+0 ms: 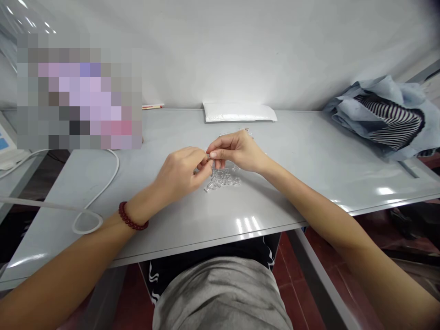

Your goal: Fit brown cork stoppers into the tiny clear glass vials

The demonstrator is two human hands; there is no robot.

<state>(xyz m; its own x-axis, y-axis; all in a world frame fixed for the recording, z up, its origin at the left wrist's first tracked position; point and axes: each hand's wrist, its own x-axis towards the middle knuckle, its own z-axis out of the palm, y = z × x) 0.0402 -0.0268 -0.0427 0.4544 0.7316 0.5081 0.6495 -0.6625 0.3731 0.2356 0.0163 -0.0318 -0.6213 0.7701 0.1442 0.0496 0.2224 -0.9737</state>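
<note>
My left hand (185, 172), with a dark red bead bracelet (133, 217) on its wrist, is closed in a pinch near the middle of the table. Against its fingertips, my right hand (239, 150) pinches too. Between the two sets of fingertips shows a tiny dark brownish piece (209, 158); its kind is too small to make out. Just below and behind the hands lies a loose pile of small clear plastic pieces (223, 178) on the table. More small pieces lie beyond my right hand, partly hidden by it.
A white padded packet (239, 112) lies against the back wall. Bundled pale blue and striped cloth (388, 117) sits at the right. A white cable (115, 172) loops over the table's left side near my forearm. A thin pen-like stick (153, 107) lies at the back left.
</note>
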